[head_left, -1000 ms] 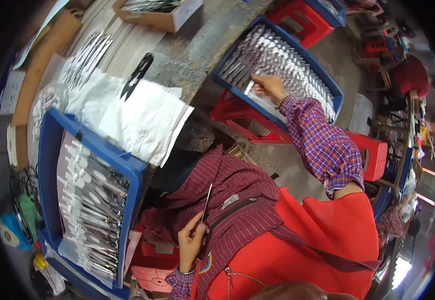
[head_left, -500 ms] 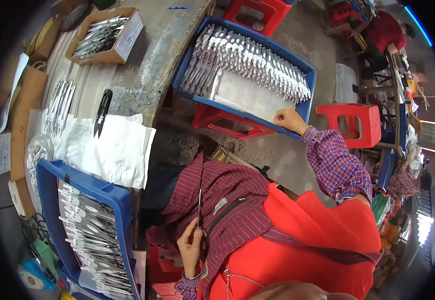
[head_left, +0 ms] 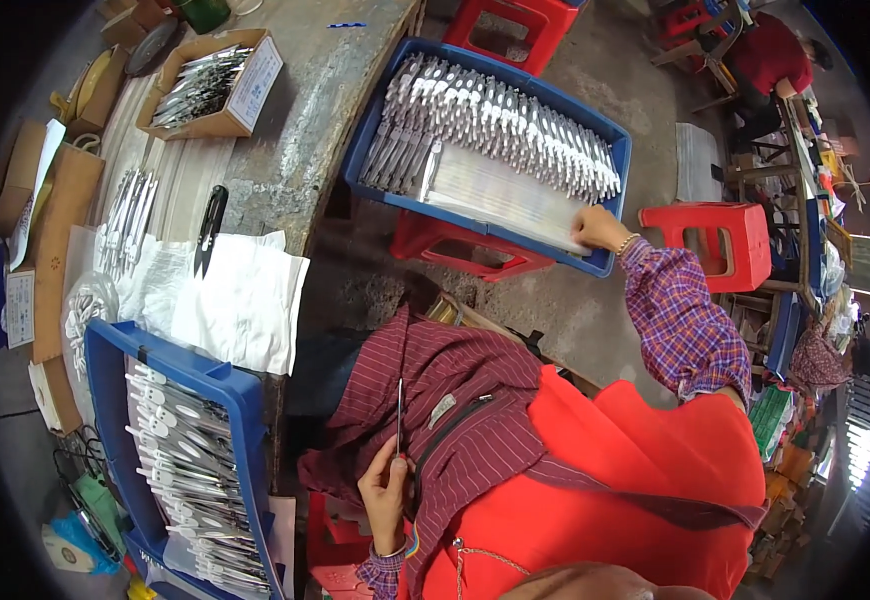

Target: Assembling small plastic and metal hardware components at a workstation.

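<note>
My left hand (head_left: 385,500) is closed round the lower end of a thin, straight, dark tool (head_left: 400,405), which points upward over the striped apron. Its exact kind cannot be made out. My right hand (head_left: 600,228) reaches to the near right corner of a blue tray (head_left: 485,232), its fingers bent and pressed together beside a clear plastic sheet (head_left: 500,195). Whatever lies between those fingers is hidden. Behind the sheet, the tray holds dense rows of slim silver and white pen-like pieces (head_left: 495,110).
A second blue tray (head_left: 170,360) of similar pieces stands tilted at the lower left. On the worktable lie a white cloth (head_left: 245,310), a black-handled pointed tool (head_left: 212,225) and a cardboard box (head_left: 245,115) of pieces. Red stools (head_left: 710,225) stand around; another person (head_left: 770,65) sits far right.
My right hand has moved slightly right and away from me, from the tray's front rim to inside its corner. My left hand keeps its hold on the thin tool.
</note>
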A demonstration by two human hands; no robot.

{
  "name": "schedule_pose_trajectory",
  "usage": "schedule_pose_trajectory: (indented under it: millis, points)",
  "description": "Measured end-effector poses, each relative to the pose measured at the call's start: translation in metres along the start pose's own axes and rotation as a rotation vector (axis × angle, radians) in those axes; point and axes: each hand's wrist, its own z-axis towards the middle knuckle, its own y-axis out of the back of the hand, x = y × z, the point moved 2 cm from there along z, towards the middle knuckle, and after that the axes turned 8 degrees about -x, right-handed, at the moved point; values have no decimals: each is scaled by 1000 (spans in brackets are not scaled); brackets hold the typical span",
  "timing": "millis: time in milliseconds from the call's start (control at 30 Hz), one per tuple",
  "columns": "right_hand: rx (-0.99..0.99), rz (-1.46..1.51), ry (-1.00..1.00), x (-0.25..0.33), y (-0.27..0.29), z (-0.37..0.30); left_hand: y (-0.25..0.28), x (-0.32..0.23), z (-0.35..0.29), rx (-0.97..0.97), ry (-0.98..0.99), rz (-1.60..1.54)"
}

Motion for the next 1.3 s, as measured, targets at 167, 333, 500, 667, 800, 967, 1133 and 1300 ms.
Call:
schedule_pose_trajectory:
  millis: [167, 333, 500, 667, 800, 967, 1133, 1300]
  points:
    - [-187, 161, 42, 6, 23, -1, -2, -4, 2, 15, 14, 6]
    - [-227, 227, 112, 21, 18, -1, -4, -2, 3, 13, 18, -11]
    - [-316, 81, 177, 27, 0, 3, -2, 5, 4, 13, 13, -34]
    - [-282, -80, 179, 29, -5, 2, -2, 4, 4, 4, 21, -23]
    - [-169, -207, 140, 15, 2, 1, -2, 1, 6, 24, 5, -13]
    - [-123, 158, 172, 25, 32, -6, 0, -1, 7, 27, 0, -9]
    - [-293, 465, 209, 48, 62, -18, -10, -13, 8, 39, 4, -6]
    - [-152, 850, 165, 113, 74, -35, 5, 6, 15, 60, -114, 116]
